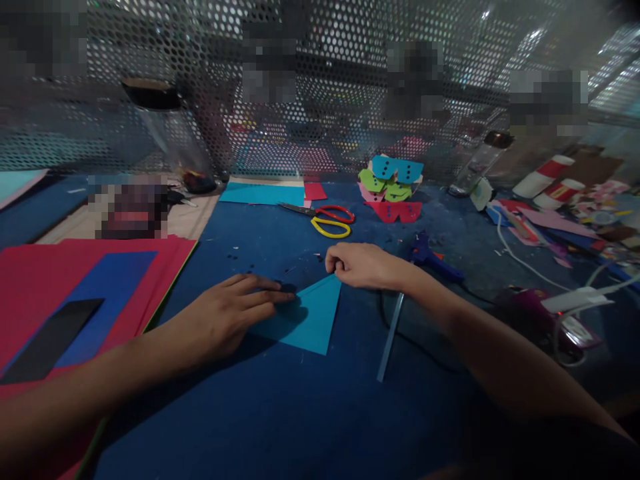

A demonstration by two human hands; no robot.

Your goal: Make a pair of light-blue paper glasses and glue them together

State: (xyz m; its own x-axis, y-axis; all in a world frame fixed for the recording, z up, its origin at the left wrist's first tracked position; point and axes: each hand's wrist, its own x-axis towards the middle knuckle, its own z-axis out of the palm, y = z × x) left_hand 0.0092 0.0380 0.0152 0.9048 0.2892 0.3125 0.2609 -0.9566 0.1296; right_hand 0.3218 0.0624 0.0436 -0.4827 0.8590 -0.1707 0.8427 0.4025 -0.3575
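A blue sheet of paper (307,323) lies on the dark blue table, with a narrow fold along its far edge. My left hand (247,307) rests flat on the paper's left part, fingers stretched toward the fold. At the far right corner, my right hand (357,263) is closed, thumb and fingers pinching the folded edge. Beyond the paper are scissors (327,220) with one red and one yellow handle. A thin pale-blue strip (390,340) lies to the right, below my right forearm.
Red sheets (40,280) with blue and black pieces lie at left. Cut paper shapes (397,170) are stacked at the back. A blue glue gun (435,260) sits beyond my right forearm. Cables and a white power strip (577,300) are at right; perforated metal mesh (320,87) stands behind.
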